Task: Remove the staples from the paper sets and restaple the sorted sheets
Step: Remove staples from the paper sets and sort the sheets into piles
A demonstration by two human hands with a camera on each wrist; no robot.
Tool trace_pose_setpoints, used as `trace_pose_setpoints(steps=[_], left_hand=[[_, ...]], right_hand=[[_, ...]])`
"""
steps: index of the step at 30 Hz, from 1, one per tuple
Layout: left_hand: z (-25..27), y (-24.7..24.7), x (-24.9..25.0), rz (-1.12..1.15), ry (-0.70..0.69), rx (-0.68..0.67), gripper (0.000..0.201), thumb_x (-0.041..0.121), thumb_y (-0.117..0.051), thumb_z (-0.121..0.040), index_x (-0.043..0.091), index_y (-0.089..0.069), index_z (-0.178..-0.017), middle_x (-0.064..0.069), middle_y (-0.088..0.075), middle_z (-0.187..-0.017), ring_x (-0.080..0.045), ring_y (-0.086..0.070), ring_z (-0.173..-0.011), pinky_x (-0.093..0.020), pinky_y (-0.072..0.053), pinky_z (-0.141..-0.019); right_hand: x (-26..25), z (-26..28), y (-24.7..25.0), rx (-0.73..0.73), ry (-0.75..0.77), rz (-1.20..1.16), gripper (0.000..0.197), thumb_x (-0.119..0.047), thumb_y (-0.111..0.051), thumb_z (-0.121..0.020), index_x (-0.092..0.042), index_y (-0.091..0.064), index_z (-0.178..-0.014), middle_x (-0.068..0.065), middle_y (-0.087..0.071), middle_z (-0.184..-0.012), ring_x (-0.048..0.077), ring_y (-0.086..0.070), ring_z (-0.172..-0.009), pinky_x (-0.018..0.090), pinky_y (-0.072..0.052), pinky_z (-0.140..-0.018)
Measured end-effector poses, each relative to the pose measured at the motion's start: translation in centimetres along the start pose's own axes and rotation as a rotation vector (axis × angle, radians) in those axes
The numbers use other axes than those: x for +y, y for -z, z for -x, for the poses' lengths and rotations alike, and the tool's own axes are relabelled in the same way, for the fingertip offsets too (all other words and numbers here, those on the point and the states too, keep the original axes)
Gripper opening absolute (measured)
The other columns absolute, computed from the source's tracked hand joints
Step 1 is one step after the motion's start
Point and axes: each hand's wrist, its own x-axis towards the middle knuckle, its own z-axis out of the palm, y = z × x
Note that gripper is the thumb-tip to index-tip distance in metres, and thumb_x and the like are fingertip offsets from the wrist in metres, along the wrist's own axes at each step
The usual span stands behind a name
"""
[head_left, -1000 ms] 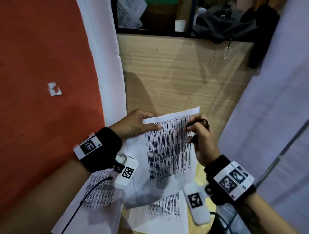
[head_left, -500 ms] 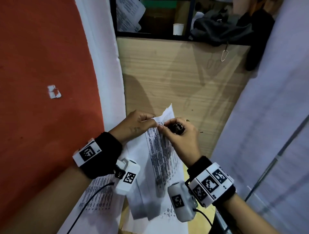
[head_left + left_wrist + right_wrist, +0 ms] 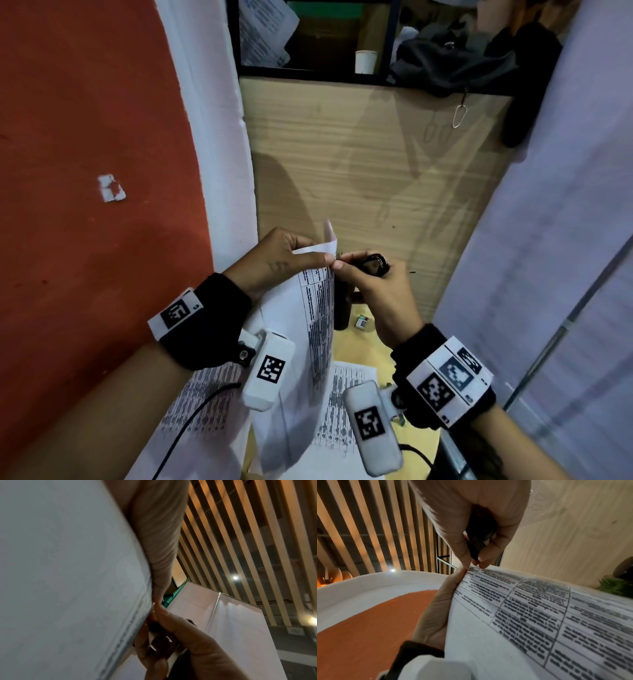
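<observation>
My left hand pinches the top corner of a printed paper set and holds it up off the table, so the sheets hang down. The corner tip is folded upward. My right hand grips a black staple remover and meets that corner, fingertip to fingertip with the left. In the right wrist view the remover sits between thumb and fingers just above the paper's table print. No staple can be made out. The left wrist view shows the sheet's blank back.
More printed sheets lie on the yellow table below. A dark upright object and a small box sit under my right hand. A wooden panel stands behind, a red wall left, a white board right.
The paper set went from lying flat to being lifted by its top corner. My right hand moved left with the staple remover to that corner.
</observation>
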Motion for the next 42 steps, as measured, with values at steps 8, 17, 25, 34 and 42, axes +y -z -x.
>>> trace_pose_setpoints(steps=[8,17,25,34,42], left_hand=[[0.1,-0.1,0.1,0.033,0.006,0.007,0.015,0.006,-0.063,-0.085,0.008,-0.072,-0.072,-0.002,-0.07,-0.064,-0.009,-0.062,-0.056,-0.017,-0.049,-0.055],[0.3,0.0,0.3,0.079,0.039,-0.021,0.013,0.003,-0.059,-0.087,0.004,-0.069,-0.079,-0.001,-0.071,-0.064,-0.009,-0.065,-0.056,-0.017,-0.053,-0.057],[0.2,0.1,0.3,-0.077,-0.084,0.033,0.02,0.023,-0.071,-0.079,0.004,-0.074,-0.081,-0.018,-0.072,-0.081,-0.016,-0.062,-0.073,-0.027,-0.048,-0.068],[0.3,-0.8,0.1,-0.173,-0.171,0.062,0.021,0.01,-0.068,-0.084,0.021,-0.071,-0.067,0.016,-0.061,-0.053,0.007,-0.05,-0.055,-0.011,-0.038,-0.055],[-0.1,-1.1,-1.3,-0.554,-0.344,0.234,0.043,0.049,-0.062,-0.075,0.011,-0.055,-0.056,0.003,-0.04,-0.048,-0.004,-0.036,-0.049,-0.023,-0.028,-0.05]], right_hand=[[-0.9,0.2,0.3,-0.071,-0.094,-0.139,0.013,0.002,-0.063,-0.082,-0.009,-0.062,-0.075,-0.006,-0.064,-0.058,0.001,-0.06,-0.055,0.012,-0.041,-0.042],[-1.5,0.0,0.4,-0.126,-0.231,-0.199,0.017,-0.002,-0.06,-0.084,-0.015,-0.062,-0.074,-0.006,-0.066,-0.062,0.002,-0.062,-0.061,0.014,-0.041,-0.043],[-2.0,-0.1,1.0,-0.073,-0.196,-0.019,0.022,-0.012,-0.067,-0.081,-0.019,-0.056,-0.064,-0.001,-0.06,-0.065,0.008,-0.053,-0.059,0.014,-0.036,-0.042],[-1.6,-0.5,0.6,-0.067,-0.427,-0.054,0.017,-0.014,-0.061,-0.083,-0.02,-0.058,-0.068,-0.005,-0.06,-0.056,0.002,-0.057,-0.049,0.013,-0.031,-0.039],[-0.4,-0.4,-0.4,0.133,-0.421,-0.174,0.021,-0.009,-0.06,-0.081,-0.019,-0.056,-0.063,-0.007,-0.057,-0.052,0.0,-0.053,-0.044,0.016,-0.026,-0.041]])
